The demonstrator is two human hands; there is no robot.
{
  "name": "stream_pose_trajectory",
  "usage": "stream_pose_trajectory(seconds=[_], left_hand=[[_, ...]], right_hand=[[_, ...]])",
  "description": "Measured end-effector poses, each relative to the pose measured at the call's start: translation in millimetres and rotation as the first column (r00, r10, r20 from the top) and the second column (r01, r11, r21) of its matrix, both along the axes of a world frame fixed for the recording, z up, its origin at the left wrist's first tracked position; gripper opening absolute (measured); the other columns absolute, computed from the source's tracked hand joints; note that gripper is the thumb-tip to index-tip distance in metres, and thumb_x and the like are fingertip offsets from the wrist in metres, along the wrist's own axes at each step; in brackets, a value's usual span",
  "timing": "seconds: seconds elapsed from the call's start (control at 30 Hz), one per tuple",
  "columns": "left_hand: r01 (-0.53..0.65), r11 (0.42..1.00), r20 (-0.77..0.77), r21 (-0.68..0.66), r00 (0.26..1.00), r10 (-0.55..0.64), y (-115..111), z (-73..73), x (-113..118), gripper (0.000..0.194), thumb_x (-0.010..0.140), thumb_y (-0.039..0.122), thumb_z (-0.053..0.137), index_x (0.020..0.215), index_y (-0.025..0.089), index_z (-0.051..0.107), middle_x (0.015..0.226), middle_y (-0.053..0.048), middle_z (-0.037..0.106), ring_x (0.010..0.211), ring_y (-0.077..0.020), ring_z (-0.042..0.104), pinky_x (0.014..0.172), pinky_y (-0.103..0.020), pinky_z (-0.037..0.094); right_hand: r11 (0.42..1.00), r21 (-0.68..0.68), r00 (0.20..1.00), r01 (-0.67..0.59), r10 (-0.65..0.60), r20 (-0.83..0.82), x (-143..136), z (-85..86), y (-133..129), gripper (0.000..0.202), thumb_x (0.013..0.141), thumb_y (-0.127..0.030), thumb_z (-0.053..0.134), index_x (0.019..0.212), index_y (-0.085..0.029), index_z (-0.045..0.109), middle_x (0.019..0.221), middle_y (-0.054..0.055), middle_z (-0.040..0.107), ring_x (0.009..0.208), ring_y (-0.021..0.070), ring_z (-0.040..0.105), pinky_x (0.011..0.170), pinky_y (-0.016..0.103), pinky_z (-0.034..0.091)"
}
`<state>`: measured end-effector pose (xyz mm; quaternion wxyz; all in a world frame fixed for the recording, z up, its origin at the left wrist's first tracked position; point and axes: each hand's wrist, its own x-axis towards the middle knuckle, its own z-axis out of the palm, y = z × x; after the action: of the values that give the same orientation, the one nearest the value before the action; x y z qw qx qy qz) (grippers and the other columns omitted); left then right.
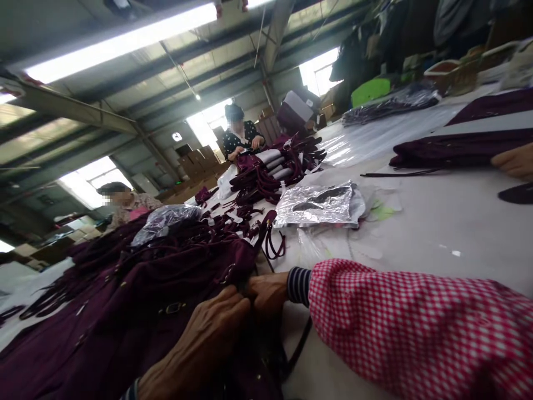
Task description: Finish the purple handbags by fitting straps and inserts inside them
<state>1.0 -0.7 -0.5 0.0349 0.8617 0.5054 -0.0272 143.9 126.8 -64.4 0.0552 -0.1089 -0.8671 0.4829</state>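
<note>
Two hands, left hand (200,344) and right hand (266,291), grip pinched on the purple garment (137,311); bagged pieces (318,204) lie beyond, a heap remains unbagged.

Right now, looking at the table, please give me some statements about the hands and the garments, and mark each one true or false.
1. Both hands rest on the dark purple garment. True: left hand and right hand press on it.
2. The right sleeve is plain blue. False: it is red and white checked.
3. A shiny plastic bag lies on the table. True.
4. The purple belts hang from the ceiling. False: they lie piled on the table.
5. Nobody else is present. False: two people sit at the far side.
</note>
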Motion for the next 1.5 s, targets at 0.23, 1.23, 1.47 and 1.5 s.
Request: stream_pose_trajectory(seconds=[0.23, 1.23, 1.47, 1.5], left_hand=[[-0.298, 0.955, -0.106, -0.012, 0.95, 0.295, 9, 5.2, 2, 0.012, 0.094, 0.024, 0.053, 0.086, 0.022, 0.062, 0.084, -0.001, 0.06, 0.08, -0.0188, 0.058, 0.071, -0.032, 0.033], [-0.408, 0.868, 0.261, 0.283, 0.904, 0.34, 51, -60.9, -44, 0.015, 0.09, 0.034, 0.056, 0.088, 0.028, 0.07, 0.1, -0.003, 0.061, 0.097, -0.0213, 0.058, 0.083, -0.034, 0.047], [-0.351, 0.877, 0.268, 0.327, 0.925, 0.27, 49, -56.3, -29, 0.013, 0.088, 0.026, 0.057, 0.085, 0.027, 0.07, 0.096, -0.003, 0.067, 0.107, -0.0263, 0.052, 0.083, -0.038, 0.043], [-0.355, 0.879, 0.294, 0.319, 0.919, 0.264, 51, -58.4, -31, 0.013, 0.087, 0.025, 0.057, 0.084, 0.026, 0.07, 0.096, -0.003, 0.066, 0.106, -0.026, 0.052, 0.083, -0.038, 0.043]], right_hand=[[0.982, -0.04, 0.983, 0.182, -0.181, 0.034, 18, 7.7, -16, 0.011, 0.073, -0.013, 0.063, 0.084, -0.013, 0.06, 0.071, -0.002, 0.054, 0.065, 0.0118, 0.049, 0.054, 0.021, 0.035], [0.663, 0.735, 0.981, 0.145, 0.0, -0.194, 47, -41.2, -60, 0.021, 0.097, -0.037, 0.064, 0.085, -0.02, 0.063, 0.093, -0.001, 0.066, 0.081, 0.0152, 0.057, 0.054, 0.025, 0.035], [0.641, 0.343, 0.725, 0.687, -0.633, -0.271, 162, 47.0, -37, 0.013, 0.091, -0.018, 0.058, 0.084, -0.018, 0.069, 0.084, 0.002, 0.066, 0.075, 0.0148, 0.061, 0.068, 0.024, 0.044], [0.591, 0.307, 0.663, 0.746, -0.702, -0.259, 172, 49.1, -27, 0.015, 0.091, -0.021, 0.057, 0.08, -0.017, 0.067, 0.077, 0.001, 0.063, 0.07, 0.0146, 0.061, 0.064, 0.025, 0.044]])
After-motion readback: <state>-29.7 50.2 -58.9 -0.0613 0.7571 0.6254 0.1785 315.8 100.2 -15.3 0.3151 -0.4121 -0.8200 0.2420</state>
